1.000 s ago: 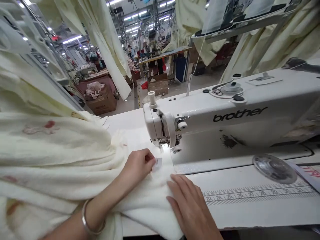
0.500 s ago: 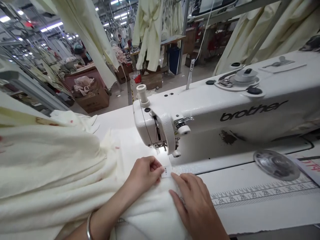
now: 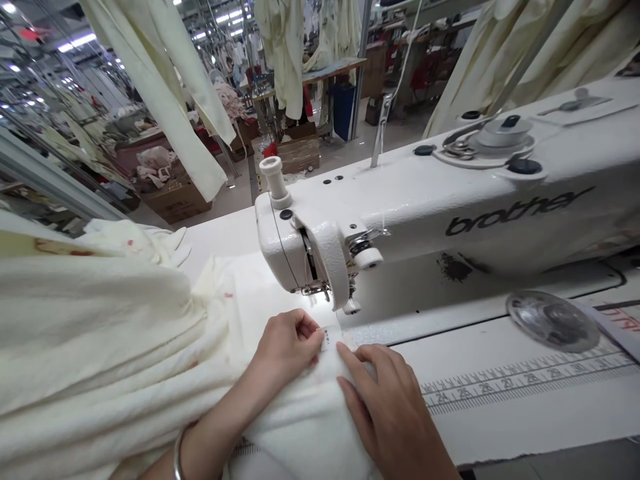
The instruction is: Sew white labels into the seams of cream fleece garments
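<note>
A small white label [image 3: 331, 339] with dark print lies on cream fabric [image 3: 305, 413], just in front of the sewing machine's needle area [image 3: 325, 295]. My left hand [image 3: 287, 347] is closed, thumb and forefinger pinching the label's left edge. My right hand [image 3: 387, 400] rests on the fabric with its fingers apart; the forefinger tip touches the cloth close to the label's right corner. Folds of the same cream garment [image 3: 100, 327] spread to the left of my hands. The tips of my left hand's other fingers are partly hidden.
The white sewing machine [image 3: 400, 200] spans the upper right. A printed ruler strip [image 3: 500, 393] runs along the table's right side, with a clear round disc [image 3: 553, 321] above it. Cream garments [image 3: 165, 87] hang beyond the machine, and cardboard boxes [image 3: 177, 200] stand on the floor.
The view has shifted slightly, so the machine head appears a little further left. Both hands keep nearly the same pose, and the label looks slightly more turned.
</note>
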`<state>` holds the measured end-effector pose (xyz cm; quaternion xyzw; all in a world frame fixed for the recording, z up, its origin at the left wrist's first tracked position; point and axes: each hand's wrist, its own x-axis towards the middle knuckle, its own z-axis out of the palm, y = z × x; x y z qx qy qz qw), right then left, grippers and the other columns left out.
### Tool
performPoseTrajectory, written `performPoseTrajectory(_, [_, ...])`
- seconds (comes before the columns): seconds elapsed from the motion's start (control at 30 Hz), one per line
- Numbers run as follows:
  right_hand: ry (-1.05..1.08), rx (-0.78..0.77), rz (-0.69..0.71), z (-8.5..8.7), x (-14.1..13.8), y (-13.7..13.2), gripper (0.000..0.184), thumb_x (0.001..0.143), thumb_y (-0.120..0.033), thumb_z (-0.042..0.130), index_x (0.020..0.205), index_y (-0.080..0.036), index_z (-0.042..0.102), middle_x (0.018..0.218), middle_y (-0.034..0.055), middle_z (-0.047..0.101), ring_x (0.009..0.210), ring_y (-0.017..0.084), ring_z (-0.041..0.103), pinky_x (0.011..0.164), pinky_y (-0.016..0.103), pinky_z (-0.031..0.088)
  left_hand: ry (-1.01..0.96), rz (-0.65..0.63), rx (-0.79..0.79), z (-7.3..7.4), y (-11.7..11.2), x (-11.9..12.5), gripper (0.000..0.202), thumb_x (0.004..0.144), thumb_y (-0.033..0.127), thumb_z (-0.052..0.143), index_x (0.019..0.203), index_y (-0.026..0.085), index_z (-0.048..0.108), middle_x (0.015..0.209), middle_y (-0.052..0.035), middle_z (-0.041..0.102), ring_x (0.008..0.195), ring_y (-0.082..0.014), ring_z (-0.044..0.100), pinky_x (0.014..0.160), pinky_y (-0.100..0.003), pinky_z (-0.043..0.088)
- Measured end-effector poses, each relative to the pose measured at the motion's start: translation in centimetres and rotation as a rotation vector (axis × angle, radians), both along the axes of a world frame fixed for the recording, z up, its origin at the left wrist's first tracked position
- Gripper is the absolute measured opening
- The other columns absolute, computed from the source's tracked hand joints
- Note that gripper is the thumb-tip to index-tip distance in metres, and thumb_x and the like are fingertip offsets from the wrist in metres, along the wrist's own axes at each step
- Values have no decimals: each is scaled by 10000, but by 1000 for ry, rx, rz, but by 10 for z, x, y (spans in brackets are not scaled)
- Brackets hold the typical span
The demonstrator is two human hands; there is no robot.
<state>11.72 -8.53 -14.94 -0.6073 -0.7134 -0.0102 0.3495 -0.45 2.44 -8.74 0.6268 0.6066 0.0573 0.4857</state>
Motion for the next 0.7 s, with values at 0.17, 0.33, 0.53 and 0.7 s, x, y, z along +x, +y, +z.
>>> performPoseTrajectory(0.17, [-19,19,-23,1,0,1,296,937,-158,375,1182,-99,531,934,107,498,883,227,469,709,357,423,53,-38,53,-2,-2,1,100,774,180,542,676,161,556,541,27,574,480,-101,535,498,-210,412])
performPoseTrajectory(0.33, [-32,23,-21,2,0,2,284,937,-155,369,1148,-96,549,918,107,508,871,222,480,688,346,432,227,-266,580,6,-16,-18,210,821,170,568,1030,151,592,958,-64,664,760,-183,652,706,-324,549])
performPoseTrajectory(0.53, [-41,40,-27,2,0,2,282,936,-161,378,1145,-93,556,917,115,516,871,226,486,687,347,430,162,-833,989,3,-35,-46,385,929,158,423,1311,117,434,1325,-130,530,1253,-222,489,1005,-336,490])
performPoseTrajectory(0.7, [-30,51,-36,0,0,1,283,938,-155,380,1160,-106,549,918,108,519,874,224,490,698,345,427,247,-1030,1047,-10,-37,-46,455,936,165,417,1353,-5,352,1390,-189,452,1337,-273,366,1058,-380,444])
